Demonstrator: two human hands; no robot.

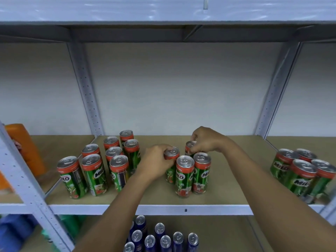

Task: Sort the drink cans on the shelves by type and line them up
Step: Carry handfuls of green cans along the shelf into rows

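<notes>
Gripping one green "MILO" can each, the left hand (156, 161) and right hand (206, 140) curl round their tops.

Slim green-and-red metal drink cans (185, 175) with glossy printed sides and bare silvery brushed lids stand on a matt tan fibreboard shelf (160, 195). The board sits in a smooth grey-painted perforated metal shelf frame (87, 91). Below the board, glossy dark blue metal cans (178, 240).

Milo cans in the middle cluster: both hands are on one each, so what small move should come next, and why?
Probably slide the can under the left hand and the rear can under the right hand into line with the two front cans, since these four stand unevenly, apart from the left group.
</notes>
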